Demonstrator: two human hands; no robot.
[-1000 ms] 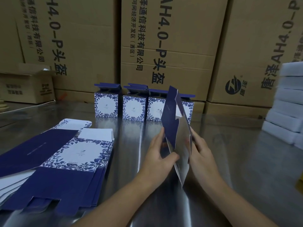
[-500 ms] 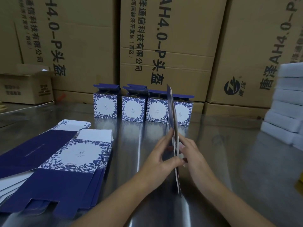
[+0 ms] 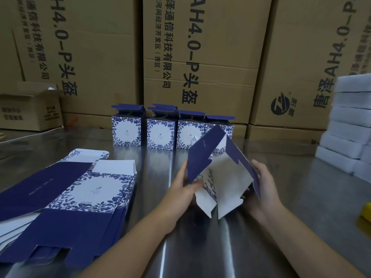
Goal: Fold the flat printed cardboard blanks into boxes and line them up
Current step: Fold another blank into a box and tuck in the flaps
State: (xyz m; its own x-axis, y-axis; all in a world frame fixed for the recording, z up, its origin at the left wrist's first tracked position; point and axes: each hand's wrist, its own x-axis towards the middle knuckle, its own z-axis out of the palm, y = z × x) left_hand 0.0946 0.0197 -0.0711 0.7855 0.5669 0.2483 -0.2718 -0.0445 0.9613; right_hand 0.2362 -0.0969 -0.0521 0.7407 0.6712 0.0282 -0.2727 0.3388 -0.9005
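Near left: stack of flat navy-and-white floral printed cardboard blanks [image 3: 66,199] lying on the shiny metal table [image 3: 200,247], well apart from both hands.

Far centre: row of four folded blue-floral boxes [image 3: 170,133], upright, top flaps open, side by side against the big brown shipping cartons [image 3: 200,57]. The rightmost one is partly hidden behind the blank in hand.

Centre: half-opened navy-and-white cardboard blank [image 3: 220,177] held above the table, between the hands, splayed into a tent shape. Ridge points far and up, white inside faces the camera, bottom flaps hang toward the near side.

Left hand [image 3: 184,189] pinches the left navy panel, thumb on the inner face. Right hand [image 3: 263,185] clamps the right panel edge, fingers wrapped on the outside. Both are closed on the blank.

Key relation: the blank's long axis runs near-to-far, tilted up, with a hand on each side panel. My read is that squaring the tube means pushing the two panels toward each other; both hands sit equally close.

Far right: stack of white foam slabs [image 3: 349,125]; small yellow object [image 3: 366,213] at the right edge, unclear what.
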